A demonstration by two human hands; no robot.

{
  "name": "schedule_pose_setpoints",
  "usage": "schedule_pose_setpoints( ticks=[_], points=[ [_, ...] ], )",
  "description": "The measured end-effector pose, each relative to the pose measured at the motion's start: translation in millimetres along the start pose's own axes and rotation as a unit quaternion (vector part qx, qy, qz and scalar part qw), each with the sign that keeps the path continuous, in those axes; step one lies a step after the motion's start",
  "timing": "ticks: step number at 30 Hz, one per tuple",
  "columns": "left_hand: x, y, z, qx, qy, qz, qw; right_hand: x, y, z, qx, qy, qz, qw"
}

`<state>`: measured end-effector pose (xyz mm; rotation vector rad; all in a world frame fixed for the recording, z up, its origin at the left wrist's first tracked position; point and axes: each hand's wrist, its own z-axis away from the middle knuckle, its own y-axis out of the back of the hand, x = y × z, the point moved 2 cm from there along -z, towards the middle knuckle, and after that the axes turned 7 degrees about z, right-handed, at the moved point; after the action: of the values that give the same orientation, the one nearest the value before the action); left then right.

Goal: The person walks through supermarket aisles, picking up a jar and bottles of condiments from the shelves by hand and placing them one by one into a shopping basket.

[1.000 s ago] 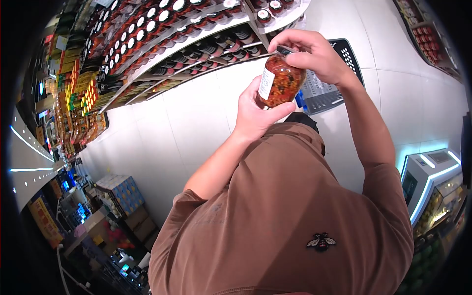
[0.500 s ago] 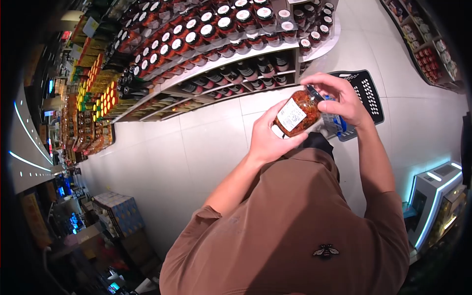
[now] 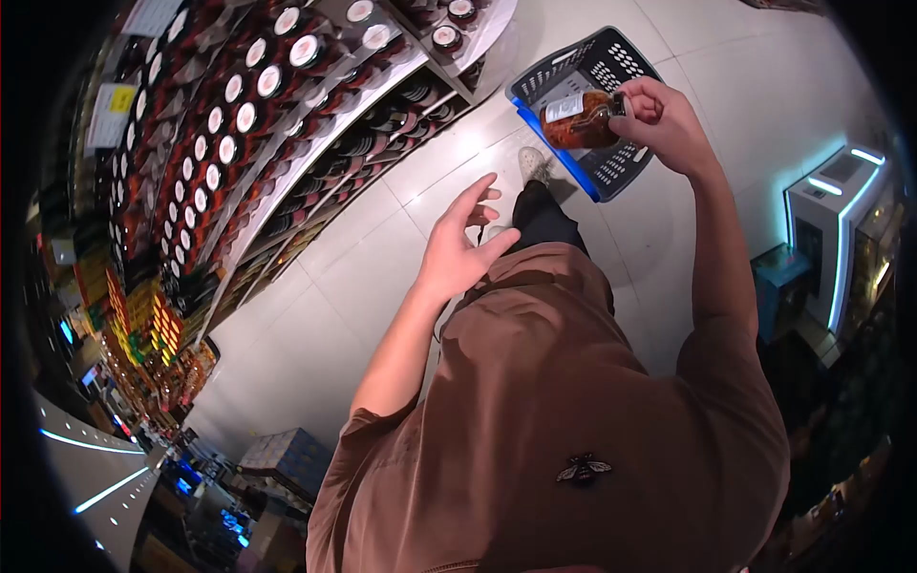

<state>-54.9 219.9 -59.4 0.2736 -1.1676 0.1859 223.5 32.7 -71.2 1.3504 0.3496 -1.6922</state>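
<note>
Brown cloth filled the near part of the scene: a short-sleeved shirt with a bee patch low on its right side. Beyond it, the right hand gripped a glass jar by its lid end, thumb and fingers closed around it. The jar lay tilted on its side, lid towards the right, its red-orange contents showing below a white label. It was over the opening of a dark shopping basket with holes in its walls and a blue strip along the near left edge; I could not tell whether the jar touched the inside.

The left hand held nothing, its fingers spread and slightly curled, thumb apart, in front of the shirt and well apart from the jar. Just right of it were dark trousers and a pale shoe on the tiled floor, near the basket.

On the far left, a shelf carried rows of jars with white-topped lids, with dark bottles underneath. A lit machine stood at the right.
</note>
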Motion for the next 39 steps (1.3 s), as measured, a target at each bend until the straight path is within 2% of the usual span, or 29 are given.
schedule_pose_setpoints(
  ticks=[3, 4, 7, 8, 12, 13, 15, 16, 19, 22, 27, 28, 34, 36, 39],
  points=[
    [-16, -6, -40, 0.001, 0.093, -0.028, 0.995, 86, 30, -53, 0.136, -0.088, 0.134, 0.978],
    [-14, -9, -56, -0.003, 0.117, -0.043, 0.992, 118, 37, -74, 0.154, -0.125, 0.205, 0.959],
    [-20, -22, -106, 0.030, 0.097, -0.097, 0.990, 213, 36, -126, 0.166, -0.228, 0.251, 0.926],
    [-31, -25, -121, 0.028, 0.072, -0.115, 0.990, 248, 32, -142, 0.146, -0.277, 0.243, 0.918],
    [-45, -58, -169, 0.052, 0.028, -0.190, 0.980, 381, -2, -184, 0.106, -0.376, 0.246, 0.887],
    [-42, -65, -180, 0.038, 0.048, -0.211, 0.976, 403, -11, -188, 0.103, -0.411, 0.239, 0.874],
    [-57, -75, -194, 0.016, 0.011, -0.205, 0.979, 440, -26, -197, 0.096, -0.477, 0.226, 0.844],
    [-59, -78, -200, -0.015, 0.014, -0.231, 0.973, 457, -31, -203, 0.067, -0.496, 0.188, 0.845],
    [-66, -87, -221, -0.049, 0.014, -0.272, 0.961, 488, -57, -223, 0.073, -0.536, 0.142, 0.829],
    [-78, -95, -237, -0.060, 0.007, -0.342, 0.938, 514, -88, -257, 0.081, -0.532, 0.151, 0.829],
    [-97, -96, -229, -0.023, -0.021, -0.377, 0.926, 553, -138, -331, 0.044, -0.516, 0.166, 0.839],
    [-98, -97, -228, -0.018, -0.022, -0.387, 0.922, 568, -151, -346, 0.067, -0.504, 0.149, 0.848],
    [-102, -101, -223, 0.079, -0.011, -0.377, 0.923, 634, -210, -404, 0.058, -0.403, 0.201, 0.891],
    [-111, -93, -221, 0.068, -0.058, -0.353, 0.931, 653, -228, -418, 0.087, -0.340, 0.216, 0.911],
    [-116, -90, -221, 0.068, -0.082, -0.330, 0.938, 651, -236, -423, 0.043, -0.357, 0.235, 0.903]
  ],
)
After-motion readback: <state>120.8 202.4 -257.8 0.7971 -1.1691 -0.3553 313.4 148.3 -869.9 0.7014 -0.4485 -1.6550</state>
